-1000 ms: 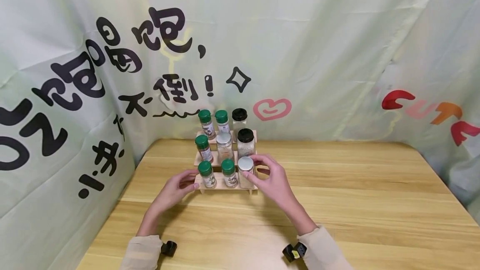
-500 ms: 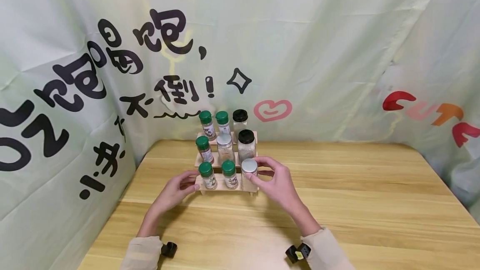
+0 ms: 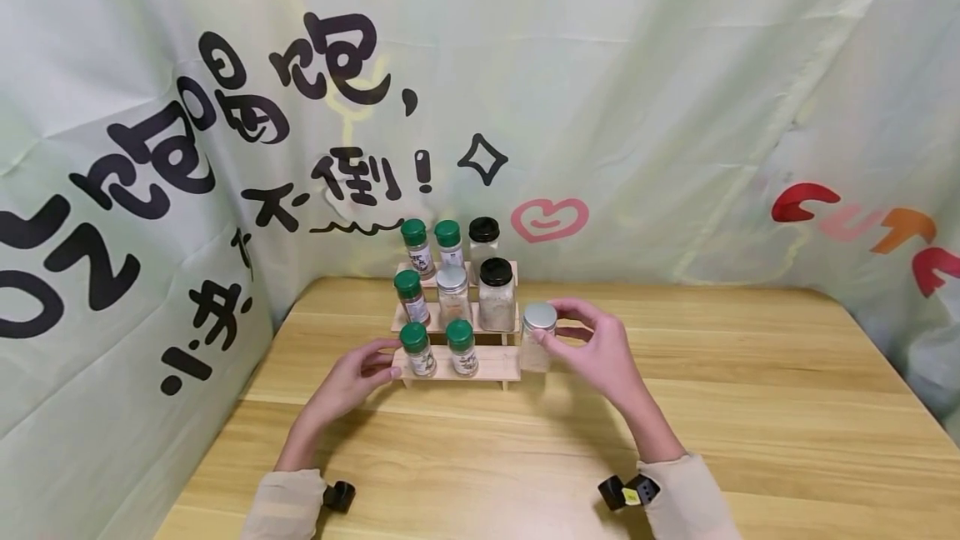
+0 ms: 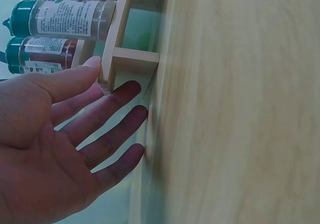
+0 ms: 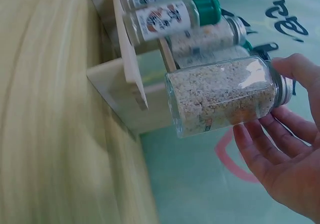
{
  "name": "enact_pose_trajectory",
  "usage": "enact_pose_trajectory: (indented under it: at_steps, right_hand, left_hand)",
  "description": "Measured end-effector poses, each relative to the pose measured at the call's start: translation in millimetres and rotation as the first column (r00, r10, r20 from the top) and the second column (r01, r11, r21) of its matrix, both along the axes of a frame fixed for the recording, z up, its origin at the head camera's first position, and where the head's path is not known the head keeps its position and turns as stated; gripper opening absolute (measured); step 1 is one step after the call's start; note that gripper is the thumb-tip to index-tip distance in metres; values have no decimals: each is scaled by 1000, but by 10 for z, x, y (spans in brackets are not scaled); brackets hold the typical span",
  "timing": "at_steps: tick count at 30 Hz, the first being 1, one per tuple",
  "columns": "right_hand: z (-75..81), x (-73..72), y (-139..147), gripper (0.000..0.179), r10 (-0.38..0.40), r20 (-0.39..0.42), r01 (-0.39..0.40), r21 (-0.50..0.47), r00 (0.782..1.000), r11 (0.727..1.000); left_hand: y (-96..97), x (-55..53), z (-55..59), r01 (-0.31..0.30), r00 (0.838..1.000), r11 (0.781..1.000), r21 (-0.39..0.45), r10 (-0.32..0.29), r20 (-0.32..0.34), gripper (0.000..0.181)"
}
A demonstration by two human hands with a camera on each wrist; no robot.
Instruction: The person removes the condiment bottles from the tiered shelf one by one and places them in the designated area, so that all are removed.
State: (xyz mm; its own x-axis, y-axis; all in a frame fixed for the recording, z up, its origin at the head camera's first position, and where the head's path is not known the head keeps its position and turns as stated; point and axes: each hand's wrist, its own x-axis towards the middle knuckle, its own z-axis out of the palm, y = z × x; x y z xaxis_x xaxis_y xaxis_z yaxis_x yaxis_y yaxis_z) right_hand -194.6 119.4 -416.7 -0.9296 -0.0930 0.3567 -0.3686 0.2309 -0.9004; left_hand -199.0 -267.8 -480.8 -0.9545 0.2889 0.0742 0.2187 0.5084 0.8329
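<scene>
My right hand grips a clear glass spice jar near its silver lid, thumb on one side and fingers on the other. Pale coarse granules fill much of the jar, which is off the rack, just beyond its right end. A three-tier wooden spice rack stands on the table. At its left end my left hand holds the lowest shelf; in the left wrist view the thumb lies on the board's corner and the other fingers spread behind it. Two green-capped spice bottles stand on that lowest shelf.
The middle shelf carries a green-capped bottle, a silver-lidded jar and a black-lidded jar. Several more containers line the top shelf, including another black-lidded jar. Behind the wooden table hangs a printed cloth.
The right hand has lifted the silver-lidded jar off the lowest shelf and carried it right, past the rack's end. My left hand stays at the rack's left end.
</scene>
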Motion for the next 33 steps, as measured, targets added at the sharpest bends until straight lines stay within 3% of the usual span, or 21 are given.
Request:
enact_pose_trajectory:
  at_steps: [11,33]
  right_hand:
    - [-66,-176,189,39,-39,34,38,35,999,999]
    - [-77,-840,295,42,8,57,-16,136,998,991]
  left_hand:
    - [3,22,-6,-5,1000,1000,24,5,15,43]
    - [33,14,39,-19,999,1000,0,19,29,45]
